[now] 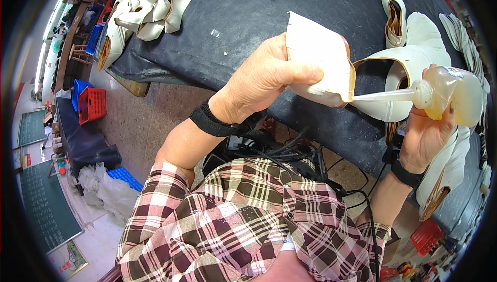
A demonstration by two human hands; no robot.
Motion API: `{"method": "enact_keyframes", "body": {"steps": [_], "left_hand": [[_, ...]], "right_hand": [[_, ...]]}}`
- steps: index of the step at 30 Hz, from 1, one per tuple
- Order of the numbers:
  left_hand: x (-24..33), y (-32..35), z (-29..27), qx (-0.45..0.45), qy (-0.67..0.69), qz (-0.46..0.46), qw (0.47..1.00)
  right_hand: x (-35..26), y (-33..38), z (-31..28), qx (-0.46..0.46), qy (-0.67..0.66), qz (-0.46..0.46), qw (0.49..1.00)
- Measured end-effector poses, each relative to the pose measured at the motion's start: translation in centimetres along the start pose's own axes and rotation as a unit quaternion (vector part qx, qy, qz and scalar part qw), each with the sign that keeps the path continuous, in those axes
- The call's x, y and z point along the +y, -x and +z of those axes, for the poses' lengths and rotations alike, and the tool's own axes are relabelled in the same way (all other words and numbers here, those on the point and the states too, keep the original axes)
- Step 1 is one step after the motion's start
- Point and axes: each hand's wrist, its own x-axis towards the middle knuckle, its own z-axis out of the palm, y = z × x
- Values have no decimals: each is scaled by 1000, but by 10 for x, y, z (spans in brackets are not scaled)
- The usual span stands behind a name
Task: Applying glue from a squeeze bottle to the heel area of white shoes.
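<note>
A heap of cream shoe uppers lies at the far left corner of the dark desk. Above the desk's near edge, the left hand grips a cream shoe piece, thumb pressed across it. The right hand is wrapped around a glue bottle, whose nozzle tip touches the piece's lower right edge. More cream uppers lie behind them on the desk.

A cream-white shoe upper, folded and stiff, sits gripped in the left hand, held up with its tan inner edge facing right. A soft translucent squeeze bottle of amber liquid (glue, by the look) lies tilted in the right hand, its long pale nozzle touching the upper's lower edge.
</note>
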Motion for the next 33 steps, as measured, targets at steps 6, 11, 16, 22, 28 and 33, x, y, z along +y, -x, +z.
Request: {"method": "enact_keyframes", "body": {"steps": [6,11,16,22,28,33], "left_hand": [[-1,0,1,-1,11,-1,1000],[0,0,0,0,8,-12,1000],[-4,-2,0,6,-6,-7,1000],[-4,-2,0,2,30,-15,999],[-1,-2,0,-4,31,-11,999],[-4,-3,0,3,34,-15,999]], "right_hand": [[-3,0,4,19,32,-15,999],[0,3,0,6,16,7,1000],[-1,1,3,11,27,-6,1000],[4,-2,1,22,22,-3,1000],[4,1,-2,2,18,19,1000],[4,-2,1,11,25,9,1000]]}}
